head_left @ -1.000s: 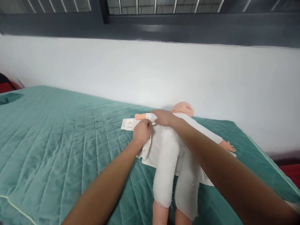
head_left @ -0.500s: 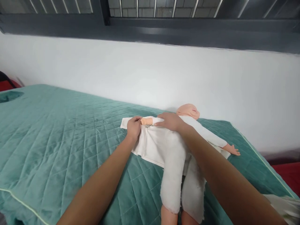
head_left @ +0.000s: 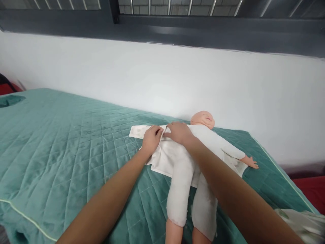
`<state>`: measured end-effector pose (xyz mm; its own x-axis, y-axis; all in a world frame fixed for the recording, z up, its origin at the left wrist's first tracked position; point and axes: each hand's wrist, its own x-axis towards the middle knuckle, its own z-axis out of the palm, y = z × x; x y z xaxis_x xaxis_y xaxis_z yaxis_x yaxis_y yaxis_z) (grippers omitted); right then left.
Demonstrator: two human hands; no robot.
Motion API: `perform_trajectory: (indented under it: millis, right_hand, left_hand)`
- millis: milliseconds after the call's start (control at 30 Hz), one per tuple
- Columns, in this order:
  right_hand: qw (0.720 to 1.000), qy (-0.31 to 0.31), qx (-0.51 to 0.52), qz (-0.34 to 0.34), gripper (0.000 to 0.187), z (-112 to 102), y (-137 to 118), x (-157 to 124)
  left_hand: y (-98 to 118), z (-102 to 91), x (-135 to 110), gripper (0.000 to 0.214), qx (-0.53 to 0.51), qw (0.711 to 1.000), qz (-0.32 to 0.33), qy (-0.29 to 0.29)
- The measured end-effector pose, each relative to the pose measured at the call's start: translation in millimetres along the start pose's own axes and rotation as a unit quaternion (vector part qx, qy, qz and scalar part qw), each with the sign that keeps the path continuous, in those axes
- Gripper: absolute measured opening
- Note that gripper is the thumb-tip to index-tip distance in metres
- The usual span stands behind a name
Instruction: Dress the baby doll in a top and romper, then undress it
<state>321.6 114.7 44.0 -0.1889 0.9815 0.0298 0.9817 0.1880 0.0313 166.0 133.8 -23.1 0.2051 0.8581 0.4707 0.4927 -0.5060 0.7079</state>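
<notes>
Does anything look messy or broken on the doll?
A bit messy: the doll's white leg coverings look ragged, with tiny loose bits along their edges. The white garment is rumpled near the person's left hand. I can't see anything clearly broken.

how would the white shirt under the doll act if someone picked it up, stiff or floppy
Probably floppy: the shirt wrinkles and folds beside the doll. Its sleeve lies flat, so it would likely bend easily. It may snag rather than lift freely, since the doll lies on top.
</notes>
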Motion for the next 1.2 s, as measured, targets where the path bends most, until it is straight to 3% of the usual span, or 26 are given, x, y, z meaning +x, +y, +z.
perform_trajectory:
  millis: [100,167,233,333,400,500,600,767,933,1067,1200]
  right_hand:
    - [0.998,0.051,0.032,0.013,0.043,-8,10,-17]
    - [0.988,0.115,0.083,0.057,0.044,-11,23,-41]
    - [0.958,0.209,0.156,0.121,0.044,-8,41,-70]
    - [0.880,0.324,0.235,0.255,0.043,8,68,-113]
    - [0.855,0.325,0.246,0.321,0.040,21,81,-134]
    - [0.860,0.270,0.234,0.365,0.039,32,87,-152]
    - [0.854,0.234,0.258,0.388,0.041,31,82,-157]
    - [0.809,0.240,0.338,0.417,0.039,27,76,-157]
    - [0.771,0.261,0.430,0.391,0.044,29,73,-155]
    - [0.779,0.275,0.428,0.367,0.050,26,67,-155]
    - [0.800,0.280,0.394,0.355,0.055,22,60,-155]
  left_hand:
    - [-3,-4.5,-4,0.022,0.087,0.995,-0.039,0.031]
    - [-4,-8.2,-9,0.023,0.160,0.983,-0.085,0.040]
    - [-4,-11.2,-13,0.029,0.220,0.968,-0.120,0.026]
    - [-1,-14.3,-18,0.038,0.265,0.954,-0.139,-0.019]
    - [1,-16.4,-19,0.038,0.270,0.949,-0.155,-0.048]
    - [3,-19.4,-21,0.033,0.256,0.949,-0.174,-0.064]
    - [6,-19.5,-24,0.025,0.210,0.968,-0.126,-0.048]
    - [21,-8.8,-23,0.017,0.060,0.996,-0.064,-0.008]
    - [38,7.4,-3,0.019,-0.049,0.990,-0.134,-0.016]
    - [46,19.3,11,0.020,-0.064,0.990,-0.128,-0.008]
    - [52,28.7,9,0.023,-0.088,0.993,-0.076,-0.012]
